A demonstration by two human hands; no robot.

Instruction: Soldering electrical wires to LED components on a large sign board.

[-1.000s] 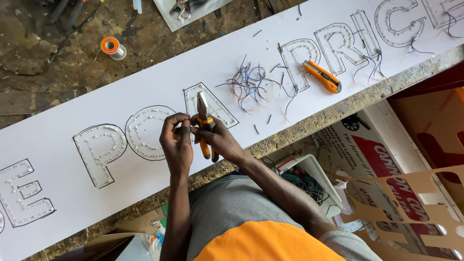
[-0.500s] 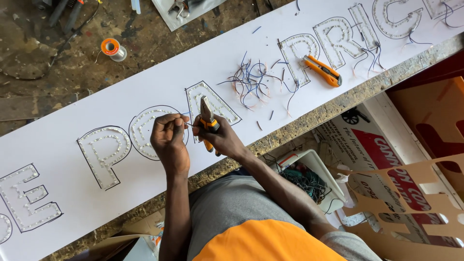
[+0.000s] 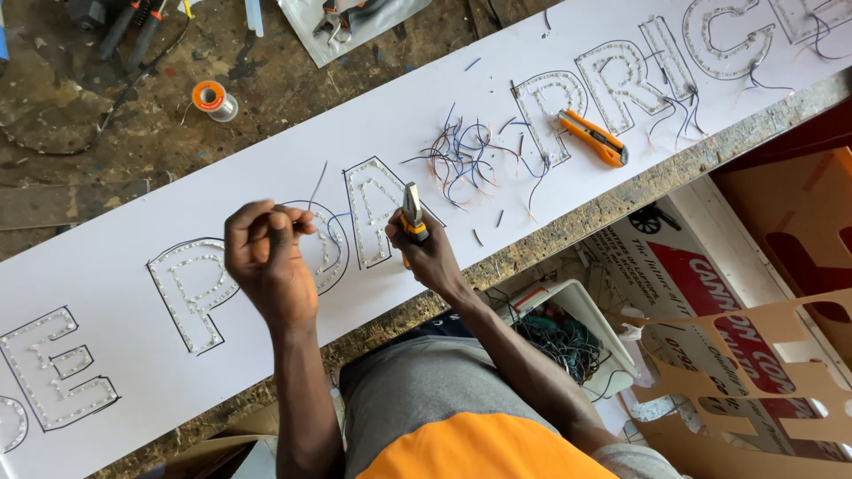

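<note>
Since a moment ago we have drawn our hands apart: the left hand (image 3: 266, 257) has moved out to the left, and the right hand (image 3: 426, 253) now stands clear of it. Our left fingers are pressed together, pinching a thin wire (image 3: 317, 186) that rises from them over the white sign board (image 3: 133, 231). Our right hand is closed around the orange-handled pliers (image 3: 412, 213), nose pointing up; we cannot tell how their tips stand. Beyond lie a tangle of loose wires (image 3: 466, 160), an orange utility knife (image 3: 593, 137) and a solder spool (image 3: 213, 98).
</note>
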